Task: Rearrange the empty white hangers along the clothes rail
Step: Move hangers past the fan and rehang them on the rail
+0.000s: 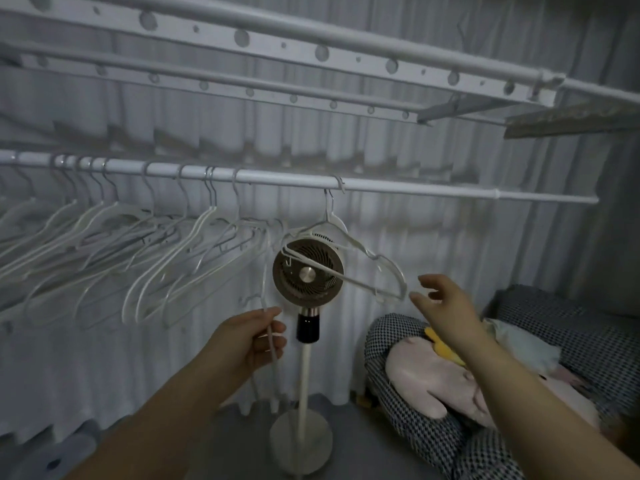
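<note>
- Nearby, the left hand (pixel 249 337) grips a loose white hanger (pixel 273 351), fingers curled round its arm; it is held upright, off the rail.
- The right hand (pixel 446 303) is spread and relaxed, holding nothing, just beside the lower tip of a lone hanger (pixel 358 247); whether they touch is unclear.
- A pink plush toy (pixel 426 375) lies on a checked cushion (pixel 588 341) at lower right.
- A standing fan (pixel 307 271) rises between the hands, behind the lone hanger.
- That hanger hooks on the clothes rail (pixel 415 189), tilted, apart from the packed row of hangers (pixel 138 237) filling the rail's left part.
- A white curtain (pixel 450 150) hangs behind; a perforated drying rack (pixel 277 46) runs overhead.
</note>
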The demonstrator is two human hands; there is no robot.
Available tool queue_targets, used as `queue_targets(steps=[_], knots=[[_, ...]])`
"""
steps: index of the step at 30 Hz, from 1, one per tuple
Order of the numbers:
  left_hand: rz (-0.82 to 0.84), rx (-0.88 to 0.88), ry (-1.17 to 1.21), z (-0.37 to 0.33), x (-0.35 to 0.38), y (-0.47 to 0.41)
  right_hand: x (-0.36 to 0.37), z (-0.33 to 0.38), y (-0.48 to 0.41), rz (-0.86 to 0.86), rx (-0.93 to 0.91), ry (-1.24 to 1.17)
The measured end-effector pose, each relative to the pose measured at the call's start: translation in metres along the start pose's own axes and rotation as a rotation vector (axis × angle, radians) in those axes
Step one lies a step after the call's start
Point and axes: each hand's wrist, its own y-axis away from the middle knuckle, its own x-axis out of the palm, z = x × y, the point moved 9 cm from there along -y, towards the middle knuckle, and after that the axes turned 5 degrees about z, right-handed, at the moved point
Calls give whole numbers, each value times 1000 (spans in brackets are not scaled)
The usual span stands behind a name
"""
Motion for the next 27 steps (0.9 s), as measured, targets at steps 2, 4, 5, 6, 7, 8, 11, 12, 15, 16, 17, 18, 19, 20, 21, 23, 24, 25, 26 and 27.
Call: queue_targets(steps=[2, 4, 5, 6, 7, 8, 11, 12, 15, 16, 17, 18, 19, 20, 21, 23, 24, 25, 26, 27], knots=[[11, 21, 6, -10, 1, -19, 7, 10, -18, -29, -38, 82], [51, 31, 16, -17, 4, -36, 15, 16, -33, -39, -57, 168], [74, 33, 18, -21, 6, -43, 20, 16, -41, -29, -49, 196], [95, 35, 16, -25, 8, -50, 26, 16, -47, -12, -32, 216], [113, 37, 12, -29, 10, -58, 32, 14, -53, 10, -10, 225], [129, 42, 9, -33, 11, -66, 38, 12, -59, 28, 8, 228], [166, 68, -18, -47, 14, -88, 48, 9, -70, 34, 39, 247], [179, 74, -34, -51, 14, -95, 50, 8, -73, 26, 39, 264], [214, 85, -57, -63, 18, -113, 55, 7, -81, 20, 15, 256], [216, 91, -57, -67, 19, -118, 57, 8, -83, 26, -6, 238], [210, 102, -53, -71, 18, -123, 58, 9, -86, 34, -25, 220], [202, 116, -50, -76, 17, -127, 60, 11, -89, 41, -44, 206], [195, 133, -50, -80, 15, -132, 62, 11, -91, 45, -60, 205], [189, 149, -54, -83, 13, -136, 63, 12, -93, 51, -78, 213], [184, 163, -60, -87, 11, -139, 65, 12, -95, 56, -93, 222], [170, 179, -72, -91, 7, -144, 67, 12, -98, 59, -111, 245], [159, 182, -81, -93, 5, -147, 68, 13, -99, 58, -115, 254], [146, 186, -89, -95, 4, -150, 67, 14, -98, 53, -119, 260], [132, 195, -92, -97, 1, -153, 66, 15, -98, 44, -123, 264], [121, 203, -87, -100, -1, -155, 64, 14, -98, 31, -124, 268]])
